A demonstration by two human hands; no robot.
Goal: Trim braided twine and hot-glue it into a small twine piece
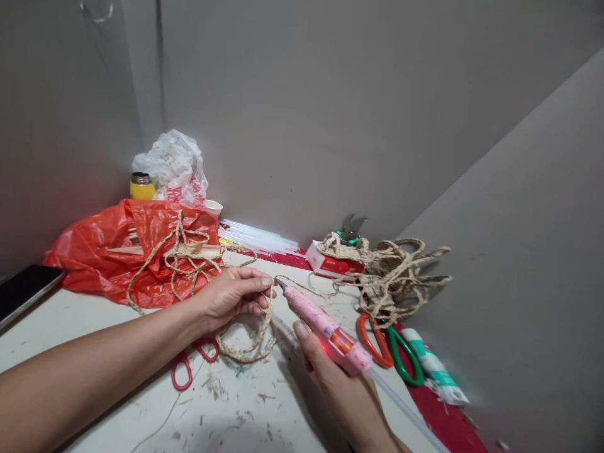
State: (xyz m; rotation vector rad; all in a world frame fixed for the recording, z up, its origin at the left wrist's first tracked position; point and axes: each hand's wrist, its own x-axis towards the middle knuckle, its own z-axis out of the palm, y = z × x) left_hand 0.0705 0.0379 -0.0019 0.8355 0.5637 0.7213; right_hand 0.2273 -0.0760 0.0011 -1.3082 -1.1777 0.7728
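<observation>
Left hand (231,294) pinching rope loop (250,340), right hand (340,384) – pink glue gun (325,327), nozzle seemingly touching

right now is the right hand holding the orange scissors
No, the right hand grips the pink glue gun, while the orange scissors lie on the table beside it.

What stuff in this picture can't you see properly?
All in the head view:
- red scissors: blades hidden under the left hand, which pinches the rope loop.
- orange and green scissor handles: blades buried under the rope tangle.
- dark flat device: cut off by the left edge.
- tube: label too blurred to read.
- glue gun: handle covered by the right hand.
</observation>
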